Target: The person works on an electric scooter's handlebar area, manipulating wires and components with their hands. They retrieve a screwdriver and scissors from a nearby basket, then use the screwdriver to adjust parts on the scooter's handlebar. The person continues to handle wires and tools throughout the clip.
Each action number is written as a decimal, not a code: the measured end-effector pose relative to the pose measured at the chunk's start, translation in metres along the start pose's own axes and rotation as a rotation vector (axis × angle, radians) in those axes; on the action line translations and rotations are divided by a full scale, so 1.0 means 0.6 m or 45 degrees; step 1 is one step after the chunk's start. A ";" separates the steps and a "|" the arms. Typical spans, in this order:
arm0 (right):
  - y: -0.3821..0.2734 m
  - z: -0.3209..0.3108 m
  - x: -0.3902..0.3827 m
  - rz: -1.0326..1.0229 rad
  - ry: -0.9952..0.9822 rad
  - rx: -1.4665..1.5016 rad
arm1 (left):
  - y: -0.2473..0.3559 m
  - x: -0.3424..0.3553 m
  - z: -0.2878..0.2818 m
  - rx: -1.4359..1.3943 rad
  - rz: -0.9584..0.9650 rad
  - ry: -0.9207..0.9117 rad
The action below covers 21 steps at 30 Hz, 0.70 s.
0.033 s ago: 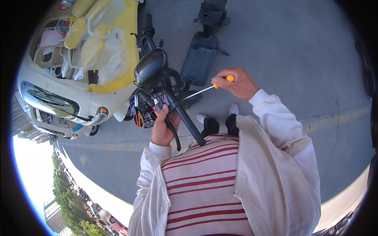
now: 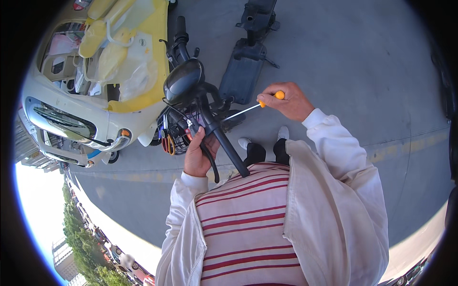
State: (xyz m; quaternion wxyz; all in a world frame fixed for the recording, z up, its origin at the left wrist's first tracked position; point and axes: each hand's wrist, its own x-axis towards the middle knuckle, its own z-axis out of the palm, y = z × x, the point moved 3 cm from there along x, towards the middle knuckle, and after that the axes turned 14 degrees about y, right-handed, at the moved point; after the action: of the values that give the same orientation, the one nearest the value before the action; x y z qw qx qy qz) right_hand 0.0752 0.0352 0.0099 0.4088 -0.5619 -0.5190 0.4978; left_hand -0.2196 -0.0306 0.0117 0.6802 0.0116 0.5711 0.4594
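A black handlebar (image 2: 223,138) of an electric bike or scooter stretches out in front of my body. My left hand (image 2: 198,157) is closed round the base of the brake lever (image 2: 209,164), thumb on top; its other fingers are partly hidden below. My right hand (image 2: 289,101) grips the yellow handle of a screwdriver (image 2: 242,112). The long metal shaft points left at the handlebar near the lever clamp; its tip is hidden there. A rounded black headlight housing (image 2: 183,83) sits on the far side of my left hand.
Below the handlebar, a wire basket (image 2: 177,142) holds tools, including orange-handled scissors (image 2: 168,144). The black footboard (image 2: 242,66) extends beyond. A white and yellow vehicle (image 2: 138,90) stands close on the left, with another (image 2: 71,155) nearer. Grey pavement (image 2: 343,57) lies to the right.
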 end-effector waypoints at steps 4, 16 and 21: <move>0.006 0.001 0.011 -0.088 0.017 0.003 | 0.004 -0.003 0.003 0.025 0.019 0.017; 0.002 -0.004 0.023 -0.081 -0.063 -0.021 | 0.012 -0.005 -0.005 0.156 0.053 0.080; 0.005 -0.009 0.031 -0.116 -0.305 -0.024 | 0.014 -0.013 0.003 0.173 0.061 0.110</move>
State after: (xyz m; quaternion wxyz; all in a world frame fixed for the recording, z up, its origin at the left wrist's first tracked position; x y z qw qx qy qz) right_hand 0.0803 0.0535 0.0057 0.3609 -0.4781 -0.5937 0.5373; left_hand -0.2228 -0.0297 0.0232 0.6413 0.0515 0.6293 0.4360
